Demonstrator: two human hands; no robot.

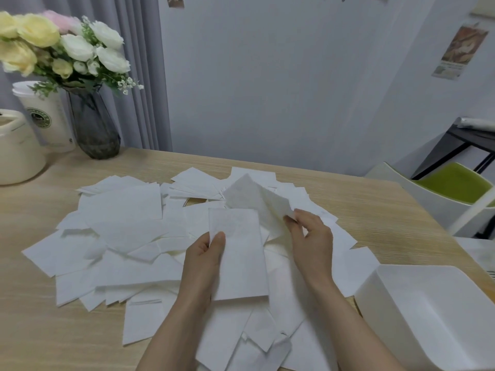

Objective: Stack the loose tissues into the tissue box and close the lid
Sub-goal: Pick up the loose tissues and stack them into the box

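Observation:
Several loose white tissues [128,236] lie scattered in a wide pile across the wooden table [40,330]. My left hand [205,259] holds a flat folded stack of tissues [241,255] above the pile, thumb on top. My right hand [312,236] pinches the corner of another tissue [257,199], which is lifted and partly unfolded behind the stack. The white tissue box [428,314] stands open at the front right, its inside showing bare. No lid is in sight.
At the back left stand a dark glass vase with white and yellow flowers [92,124], a white paper cup [45,116] and a cream container [16,148]. A white chair with a green seat [455,183] is beyond the table's right edge.

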